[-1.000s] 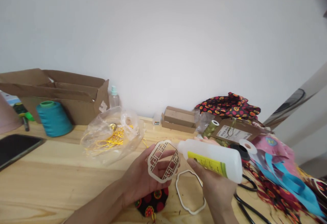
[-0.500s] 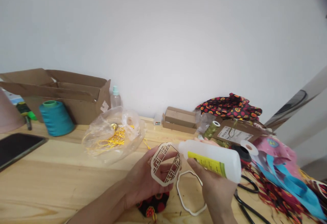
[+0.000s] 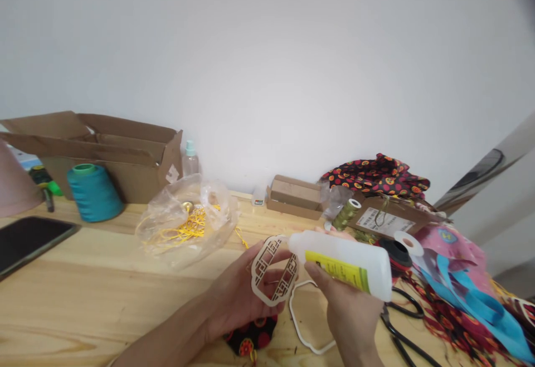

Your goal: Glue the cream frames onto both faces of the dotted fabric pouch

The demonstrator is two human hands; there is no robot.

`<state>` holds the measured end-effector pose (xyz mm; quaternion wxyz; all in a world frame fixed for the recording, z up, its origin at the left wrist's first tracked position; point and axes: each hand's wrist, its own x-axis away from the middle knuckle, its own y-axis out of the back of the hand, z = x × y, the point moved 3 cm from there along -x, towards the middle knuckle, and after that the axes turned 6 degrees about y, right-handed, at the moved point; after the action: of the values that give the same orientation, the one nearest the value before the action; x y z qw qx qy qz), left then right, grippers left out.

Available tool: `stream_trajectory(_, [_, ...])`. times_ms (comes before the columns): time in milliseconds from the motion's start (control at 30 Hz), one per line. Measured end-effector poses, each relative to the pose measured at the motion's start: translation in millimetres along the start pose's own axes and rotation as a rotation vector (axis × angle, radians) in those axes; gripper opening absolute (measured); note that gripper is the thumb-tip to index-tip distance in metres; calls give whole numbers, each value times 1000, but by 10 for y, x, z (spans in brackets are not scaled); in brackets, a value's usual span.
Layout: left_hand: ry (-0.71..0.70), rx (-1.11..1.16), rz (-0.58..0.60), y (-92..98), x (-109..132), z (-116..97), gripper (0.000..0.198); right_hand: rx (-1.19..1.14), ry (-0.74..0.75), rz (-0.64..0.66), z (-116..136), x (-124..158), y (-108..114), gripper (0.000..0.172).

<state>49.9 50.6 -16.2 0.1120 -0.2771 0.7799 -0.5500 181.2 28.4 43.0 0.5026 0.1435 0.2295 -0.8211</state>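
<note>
**Glue bottle nozzle set against a cut-out lattice piece, above the table**

Over the pale wooden table (image 3: 83, 289), the right hand (image 3: 351, 311) grasps a white glue bottle (image 3: 346, 264) lying on its side. Its nozzle points left, at or just beside the top edge of the lattice piece (image 3: 275, 269). The left hand (image 3: 234, 300) grips that piece from behind and holds it tilted. No bead of glue can be made out, so the gluing looks barely begun. The plain outline frame (image 3: 298, 322) lies flat below and between the hands, not yet joined to anything, and the patterned fabric disc (image 3: 251, 339) sits under the left wrist. The bottle's yellow-green label carries print too small to read. The white shipping label (image 3: 382, 220) on the packet beyond the right hand is equally illegible, and no brand shows.
</note>
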Motion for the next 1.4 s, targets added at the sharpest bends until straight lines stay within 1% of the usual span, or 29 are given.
stream_trajectory(100, [-13,-12,6,0,-7,-9,40,-1,3,27,-17,12,-7,63])
stream_trajectory(233, [-7,-14,15,9,-19,-4,43,17,-7,-15,-15,16,2,62])
stream_trajectory(367, [-14,17,25,18,-10,-10,43,48,0,-26,13,-3,-15,60])
stream_trajectory(400, [-16,29,24,19,-4,-18,44,47,20,-50,22,-17,-10,59])
stream_trajectory(533, [-43,84,19,8,35,-75,53,4,175,-215,48,-103,70,49])
stream_trajectory(567, [-59,97,18,4,45,-95,53,-3,205,-238,47,-124,93,48])
stream_trajectory(633, [-100,123,16,-2,65,-143,51,-10,224,-244,36,-150,124,49])
stream_trajectory(767, [-171,163,4,-10,100,-234,51,17,181,-178,20,-130,128,47])
stream_trajectory(867, [-193,165,-17,-16,120,-274,51,55,99,-136,17,-93,105,43])
stream_trajectory(1000, [-201,171,-12,-25,130,-289,50,128,-8,-154,19,-65,81,52])
stream_trajectory(1133, [-190,167,-11,-22,129,-280,49,150,-33,-152,18,-50,76,60])
stream_trajectory(1400, [-197,141,5,-9,130,-254,49,132,-30,-96,37,-34,84,65])
